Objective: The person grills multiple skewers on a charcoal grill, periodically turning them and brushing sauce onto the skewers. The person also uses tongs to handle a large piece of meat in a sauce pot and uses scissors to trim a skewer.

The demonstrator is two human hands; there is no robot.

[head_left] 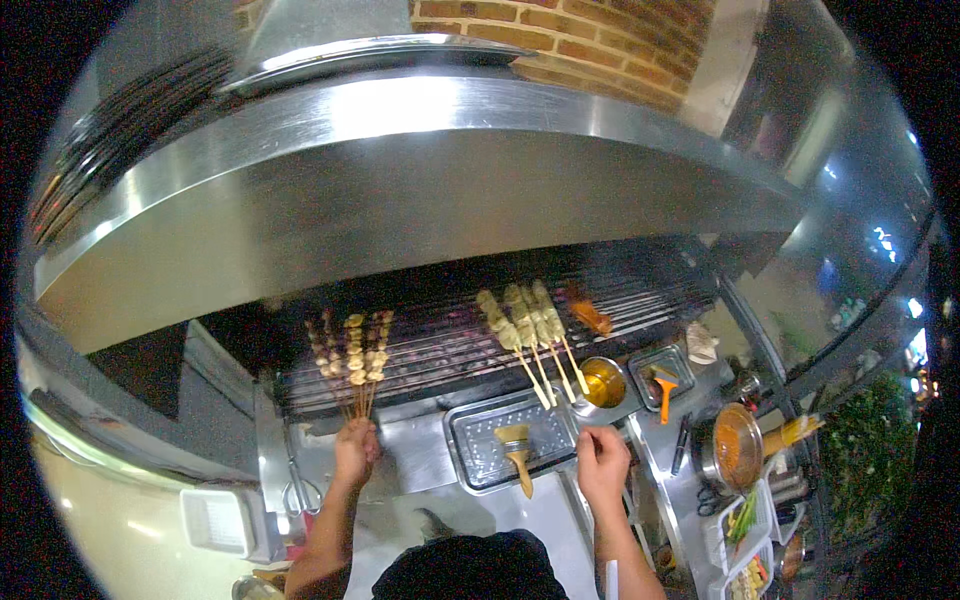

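Note:
My left hand [357,442] grips the thin stick ends of several skewers [360,352] with small round pieces, which lie over the left part of the charcoal grill [435,345]. My right hand [602,454] is beside the right edge of a metal tray [480,480], fingers curled; whether it holds anything I cannot tell. On that tray rests a wooden-handled basting brush [515,450]. Several thicker pale skewers [525,322] lie on the grill, their handles pointing towards me. A reddish-brown piece of food [590,311] is on the grill bars to their right.
A metal bowl of yellow liquid [600,382] stands near the grill edge, beside a small tray with an orange-handled brush [665,397]. Farther right are a pot of orange sauce [737,446], black scissors [707,498] and white baskets [742,525]. A steel hood [420,195] overhangs the grill.

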